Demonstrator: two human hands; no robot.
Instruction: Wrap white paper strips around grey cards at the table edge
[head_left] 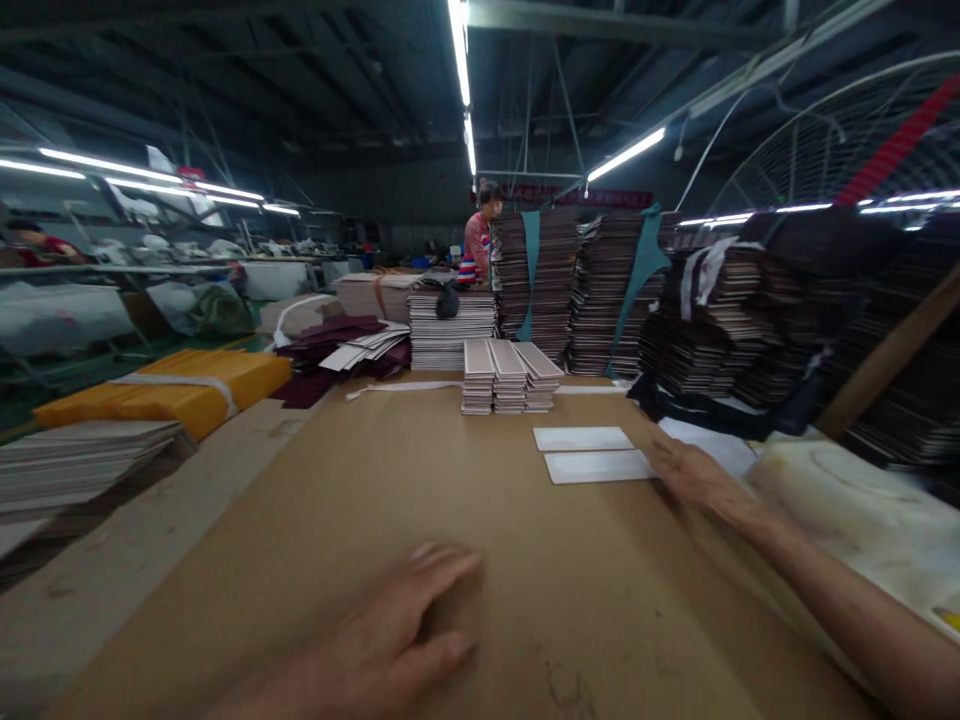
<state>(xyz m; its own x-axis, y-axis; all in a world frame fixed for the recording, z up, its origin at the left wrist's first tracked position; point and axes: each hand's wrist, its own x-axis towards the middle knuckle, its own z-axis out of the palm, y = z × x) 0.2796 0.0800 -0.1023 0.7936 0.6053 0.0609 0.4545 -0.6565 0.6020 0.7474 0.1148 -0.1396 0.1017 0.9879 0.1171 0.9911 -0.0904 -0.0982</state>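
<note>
Two white rectangular strips [589, 466] lie flat, one just behind the other, on the brown board-covered table [420, 460]. My right hand [686, 472] is at their right ends, its fingertips against or very close to the nearer strip. Whether those fingers grip it cannot be made out. Low over the near part of the table, my left hand [405, 625] is blurred by motion. Its thumb and fingers are spread apart with nothing between them. Beyond the strips stand three small stacks of pale, narrow panels [508, 378] side by side.
Tall stacks of dark panels [536, 285] rise behind the table. On the left are a yellow bundle [169, 385], maroon sheets [330, 345] and grey boards [82, 465]. A whitish plastic object [862, 510] lies by my right forearm. A person [478, 240] stands at the back.
</note>
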